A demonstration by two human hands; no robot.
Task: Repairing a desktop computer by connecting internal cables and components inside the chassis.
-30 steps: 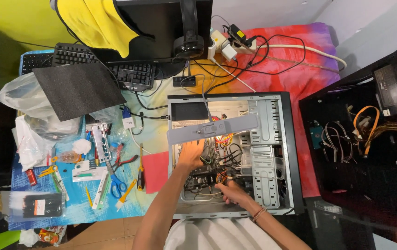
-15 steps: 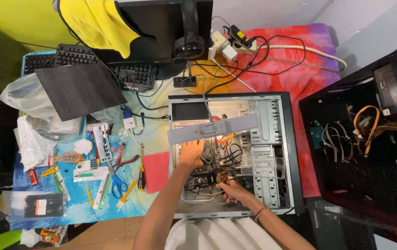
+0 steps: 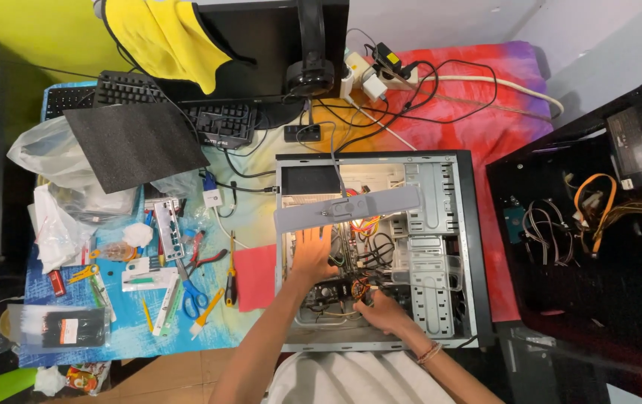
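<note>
Little shifted vs. earlier frames, both hands stayed inside the open PC case [image 3: 464,247] on the bench: left hand [image 3: 313,254] lay flat, fingers spread, on internals; right hand [image 3: 382,310] curled around a small part w/ coloured wires [image 3: 360,288], grip unclear; judged mid-fitting, steady seating needed.

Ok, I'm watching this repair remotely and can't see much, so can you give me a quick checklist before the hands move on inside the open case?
1. Left hand flat inside the open computer case: ok.
2. Right hand at the small connector among the wires: ok.
3. Connector seated: cannot tell.
4. Grey bar lies across the opening above the hands: not ok.
5. Screwdriver on the cloth beside the case: ok.
</note>
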